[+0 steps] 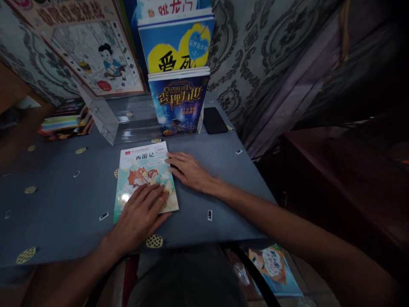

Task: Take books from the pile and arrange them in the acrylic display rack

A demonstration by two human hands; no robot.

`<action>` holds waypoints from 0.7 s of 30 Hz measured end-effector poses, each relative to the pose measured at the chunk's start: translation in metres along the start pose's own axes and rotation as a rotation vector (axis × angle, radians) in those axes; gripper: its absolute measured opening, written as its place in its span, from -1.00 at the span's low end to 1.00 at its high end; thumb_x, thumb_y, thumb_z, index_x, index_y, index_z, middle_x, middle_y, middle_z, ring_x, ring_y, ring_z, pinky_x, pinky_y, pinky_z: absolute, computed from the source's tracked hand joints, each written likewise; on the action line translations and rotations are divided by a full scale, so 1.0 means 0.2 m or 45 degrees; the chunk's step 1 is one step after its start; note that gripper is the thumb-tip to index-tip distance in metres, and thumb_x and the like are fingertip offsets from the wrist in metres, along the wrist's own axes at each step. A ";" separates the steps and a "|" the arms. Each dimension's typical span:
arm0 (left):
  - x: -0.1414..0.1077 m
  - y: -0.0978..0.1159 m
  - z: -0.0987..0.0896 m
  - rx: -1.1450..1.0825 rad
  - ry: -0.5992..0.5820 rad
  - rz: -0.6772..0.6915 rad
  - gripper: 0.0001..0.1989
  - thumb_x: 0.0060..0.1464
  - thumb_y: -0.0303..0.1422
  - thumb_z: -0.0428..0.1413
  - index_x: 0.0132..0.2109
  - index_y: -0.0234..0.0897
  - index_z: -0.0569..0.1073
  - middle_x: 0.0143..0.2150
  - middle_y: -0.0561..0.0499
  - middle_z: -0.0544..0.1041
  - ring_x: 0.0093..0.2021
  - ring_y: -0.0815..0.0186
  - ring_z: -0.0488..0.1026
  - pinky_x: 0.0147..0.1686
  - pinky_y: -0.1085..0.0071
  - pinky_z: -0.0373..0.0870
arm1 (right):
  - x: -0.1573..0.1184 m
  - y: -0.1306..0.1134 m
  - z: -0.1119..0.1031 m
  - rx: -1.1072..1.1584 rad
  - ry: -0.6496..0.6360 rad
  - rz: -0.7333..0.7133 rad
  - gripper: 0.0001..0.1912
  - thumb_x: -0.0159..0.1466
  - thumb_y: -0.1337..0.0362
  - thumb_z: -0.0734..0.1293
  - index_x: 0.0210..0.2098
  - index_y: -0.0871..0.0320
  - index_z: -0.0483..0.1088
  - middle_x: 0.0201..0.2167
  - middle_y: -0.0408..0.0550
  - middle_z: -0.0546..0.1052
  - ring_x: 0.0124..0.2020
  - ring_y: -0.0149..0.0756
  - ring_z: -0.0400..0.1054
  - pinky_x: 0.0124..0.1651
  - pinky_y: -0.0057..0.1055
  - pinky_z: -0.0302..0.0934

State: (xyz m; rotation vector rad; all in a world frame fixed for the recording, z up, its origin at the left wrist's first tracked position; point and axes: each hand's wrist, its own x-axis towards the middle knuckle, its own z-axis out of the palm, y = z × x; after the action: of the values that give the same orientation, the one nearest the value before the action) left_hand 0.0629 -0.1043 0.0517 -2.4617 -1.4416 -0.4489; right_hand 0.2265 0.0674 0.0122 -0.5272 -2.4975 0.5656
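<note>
A closed paperback book (140,170) with a white and green cover, printed with a figure under a red umbrella, lies flat on the blue-grey tablecloth (223,183). Across its lower part rests my left hand (143,211), palm down with the fingers stretched out. My right hand (190,170) lies at the book's right edge, fingertips touching it near the upper corner, fingers extended and holding nothing. Just beyond the book, a dark blue book (180,102) stands upright in front of a blue and yellow book (179,42) in a clear stand.
A large picture book (96,55) leans in a clear acrylic rack (102,121) at the back left. Beside it lies a stack of books (67,119). A black phone (215,120) is right of the upright books. Another book (276,270) lies below the table edge.
</note>
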 end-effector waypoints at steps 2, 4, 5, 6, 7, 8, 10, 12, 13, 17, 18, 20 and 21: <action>0.00 0.00 0.00 -0.011 0.021 -0.008 -0.69 0.35 -0.28 0.02 0.11 -0.38 0.43 0.08 -0.21 0.57 0.11 0.06 0.48 0.11 0.06 0.43 | -0.04 -0.05 0.00 0.053 0.007 -0.007 -0.69 0.47 0.29 0.20 0.08 0.19 0.49 0.18 0.13 0.51 0.21 -0.11 0.35 0.24 -0.04 0.23; 0.00 0.00 0.00 -0.026 0.033 -0.016 -0.70 0.35 -0.29 0.01 0.09 -0.37 0.45 0.07 -0.21 0.58 0.10 0.07 0.49 0.09 0.06 0.44 | -0.07 -0.09 -0.01 0.127 0.015 -0.005 -0.70 0.47 0.30 0.19 0.06 0.19 0.51 0.09 0.11 0.56 0.16 -0.13 0.38 0.20 -0.08 0.24; 0.00 0.00 -0.01 -0.033 0.036 -0.017 -0.71 0.35 -0.29 0.01 0.08 -0.37 0.45 0.06 -0.21 0.58 0.10 0.07 0.49 0.09 0.06 0.44 | -0.08 -0.11 -0.02 0.163 0.022 0.007 -0.69 0.47 0.30 0.19 0.06 0.19 0.51 0.04 0.10 0.59 0.12 -0.15 0.40 0.18 -0.10 0.25; 0.00 0.00 -0.01 -0.040 0.038 -0.016 -0.71 0.35 -0.30 0.02 0.08 -0.37 0.46 0.06 -0.20 0.58 0.10 0.07 0.49 0.10 0.06 0.44 | -0.09 -0.13 -0.03 0.192 0.032 0.027 -0.69 0.47 0.30 0.19 0.06 0.19 0.51 0.00 0.09 0.60 0.07 -0.16 0.42 0.15 -0.12 0.25; 0.00 0.00 -0.01 -0.046 0.037 -0.015 -0.71 0.34 -0.30 0.03 0.08 -0.37 0.46 0.07 -0.20 0.58 0.11 0.07 0.48 0.10 0.05 0.44 | -0.10 -0.15 -0.05 0.213 0.042 0.053 -0.69 0.47 0.30 0.19 0.07 0.19 0.51 -0.05 0.08 0.62 0.02 -0.17 0.43 0.12 -0.14 0.26; 0.00 0.00 0.00 -0.051 0.037 -0.014 -0.72 0.33 -0.31 0.04 0.08 -0.38 0.46 0.07 -0.20 0.58 0.12 0.07 0.48 0.11 0.04 0.44 | -0.10 -0.17 -0.06 0.227 0.051 0.083 -0.69 0.47 0.29 0.19 0.07 0.19 0.52 -0.10 0.07 0.63 -0.04 -0.18 0.43 0.09 -0.16 0.26; -0.01 0.00 0.00 -0.057 0.037 -0.016 -0.72 0.32 -0.33 0.06 0.09 -0.38 0.46 0.08 -0.19 0.58 0.13 0.05 0.47 0.12 0.02 0.43 | -0.12 -0.20 -0.08 0.256 0.062 0.135 -0.68 0.47 0.28 0.20 0.06 0.19 0.52 -0.17 0.05 0.64 -0.12 -0.20 0.42 0.04 -0.20 0.27; -0.01 0.01 0.00 -0.058 0.042 -0.015 -0.71 0.32 -0.35 0.06 0.10 -0.39 0.45 0.08 -0.19 0.59 0.14 0.04 0.47 0.11 0.01 0.43 | -0.14 -0.22 -0.10 0.311 0.065 0.165 -0.68 0.47 0.27 0.20 0.06 0.20 0.53 -0.20 0.03 0.64 -0.17 -0.22 0.42 0.00 -0.24 0.27; -0.01 0.01 0.00 -0.057 0.046 -0.011 -0.71 0.32 -0.36 0.06 0.11 -0.39 0.45 0.08 -0.19 0.59 0.13 0.04 0.47 0.11 0.00 0.43 | -0.15 -0.23 -0.11 0.348 0.058 0.170 -0.68 0.47 0.26 0.20 0.05 0.20 0.53 -0.20 0.03 0.64 -0.18 -0.24 0.42 -0.02 -0.27 0.27; -0.01 0.01 0.00 -0.052 0.054 -0.005 -0.71 0.31 -0.40 0.05 0.11 -0.41 0.46 0.06 -0.19 0.60 0.13 0.04 0.47 0.11 0.01 0.43 | -0.18 -0.24 -0.14 0.487 0.031 0.164 -0.69 0.48 0.23 0.20 -0.03 0.18 0.55 -0.28 -0.02 0.63 -0.27 -0.30 0.44 -0.13 -0.36 0.27; -0.01 0.01 0.00 -0.049 0.054 -0.007 -0.72 0.30 -0.41 0.05 0.10 -0.41 0.47 0.06 -0.19 0.60 0.13 0.04 0.47 0.12 0.02 0.42 | -0.19 -0.25 -0.14 0.514 0.034 0.161 -0.68 0.48 0.22 0.19 -0.06 0.19 0.56 -0.31 -0.03 0.62 -0.29 -0.30 0.45 -0.15 -0.37 0.27; -0.01 0.01 0.00 -0.040 0.055 -0.010 -0.72 0.29 -0.42 0.06 0.10 -0.41 0.48 0.06 -0.19 0.60 0.14 0.04 0.47 0.14 0.03 0.41 | -0.19 -0.26 -0.16 0.557 0.024 0.142 -0.67 0.48 0.21 0.19 -0.09 0.20 0.56 -0.36 -0.05 0.61 -0.31 -0.31 0.45 -0.17 -0.39 0.27; -0.01 0.02 0.01 -0.034 0.055 -0.009 -0.71 0.29 -0.42 0.06 0.10 -0.41 0.48 0.06 -0.20 0.60 0.14 0.04 0.47 0.14 0.03 0.41 | -0.19 -0.26 -0.16 0.570 0.007 0.127 -0.67 0.48 0.20 0.18 -0.08 0.20 0.56 -0.36 -0.05 0.60 -0.31 -0.31 0.45 -0.18 -0.39 0.27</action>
State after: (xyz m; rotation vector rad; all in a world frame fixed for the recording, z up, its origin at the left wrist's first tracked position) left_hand 0.0648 -0.1070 0.0497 -2.4524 -1.4374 -0.5222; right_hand 0.2616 0.0155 0.0480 -0.4750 -2.2458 1.1214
